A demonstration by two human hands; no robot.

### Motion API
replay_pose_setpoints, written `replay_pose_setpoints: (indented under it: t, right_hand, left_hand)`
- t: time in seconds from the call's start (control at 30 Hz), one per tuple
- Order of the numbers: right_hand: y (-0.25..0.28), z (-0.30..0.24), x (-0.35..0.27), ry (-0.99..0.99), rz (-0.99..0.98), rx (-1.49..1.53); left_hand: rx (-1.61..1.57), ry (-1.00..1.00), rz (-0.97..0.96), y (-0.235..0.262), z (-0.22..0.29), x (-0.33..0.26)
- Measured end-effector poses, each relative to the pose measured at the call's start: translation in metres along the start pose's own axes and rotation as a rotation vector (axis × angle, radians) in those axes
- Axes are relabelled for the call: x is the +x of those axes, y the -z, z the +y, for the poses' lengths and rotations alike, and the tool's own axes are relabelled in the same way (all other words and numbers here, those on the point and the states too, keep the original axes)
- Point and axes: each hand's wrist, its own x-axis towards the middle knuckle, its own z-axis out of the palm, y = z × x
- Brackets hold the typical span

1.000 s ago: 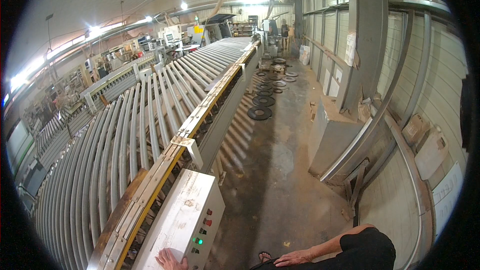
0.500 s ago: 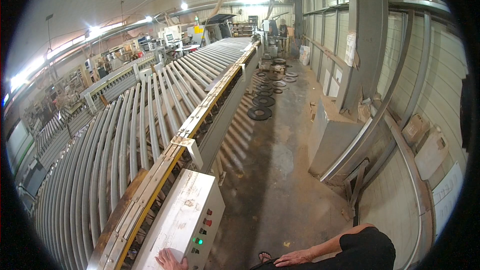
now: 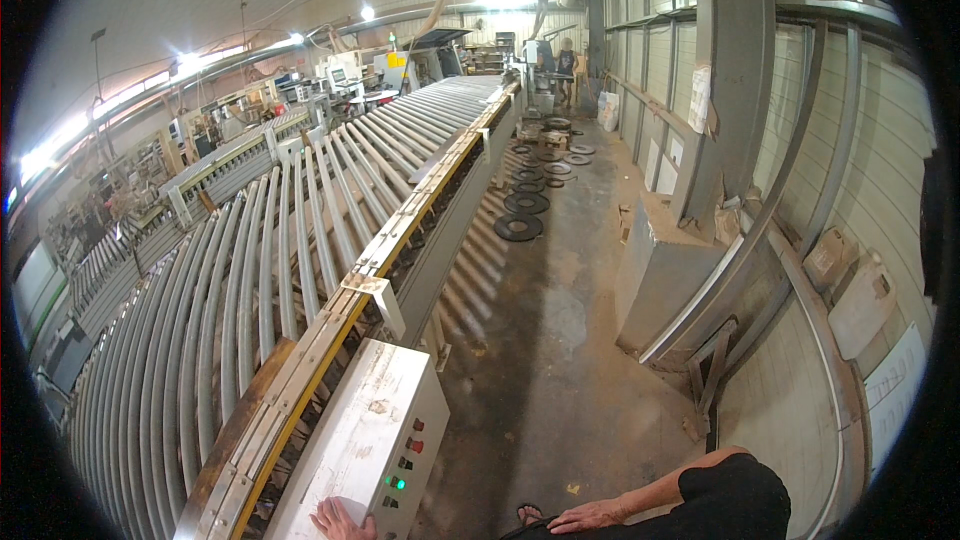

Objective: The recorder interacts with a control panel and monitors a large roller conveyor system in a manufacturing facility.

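White metal makes up the control box (image 3: 365,440) at the near end of the long roller conveyor (image 3: 300,240). The left hand (image 3: 340,520) is laid flat on the top of this box, close to its front corner. Nothing is gripped by it; the fingers are spread out and only rest on the metal. The right hand (image 3: 590,517) is held low by the person's side, over the dusty floor (image 3: 560,340). It is loose and open, and nothing is held in it.

On the side of the box, a row of small buttons (image 3: 400,462) is seen, some red and one lit green. The buttons lie just beside the left hand, a little to its right and down the side of the box. They are not touched yet.

It looks as if the step in hand is getting ready at the box. For a button to be pressed, the left hand would need to be slid over the edge, or the right hand brought across. One small button would have to be picked with care, since they sit close together.
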Motion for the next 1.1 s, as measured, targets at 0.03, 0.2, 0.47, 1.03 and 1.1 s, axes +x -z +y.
replay_pose_setpoints:
  t: [0.03, 0.2, 0.47, 1.03, 1.1]
  right_hand:
    - [0.001, -0.001, 0.0, 0.018, 0.008, -0.002]
    - [-0.006, 0.008, 0.002, -0.018, 0.009, 0.064]
    - [-0.008, 0.012, -0.001, -0.004, 0.023, 0.063]
    - [-0.012, 0.015, -0.001, 0.033, 0.069, 0.056]
    - [-0.012, 0.015, -0.002, 0.037, 0.074, 0.055]
  left_hand:
    - [-0.006, 0.004, -0.001, 0.001, 0.0, 0.0]
    - [-0.019, 0.008, -0.001, 0.003, 0.002, 0.0]
    - [-0.001, 0.013, 0.006, -0.004, 0.0, 0.0]
    - [0.025, 0.015, -0.007, -0.002, 0.0, 0.001]
    - [0.024, 0.016, -0.005, 0.0, 0.001, 0.001]
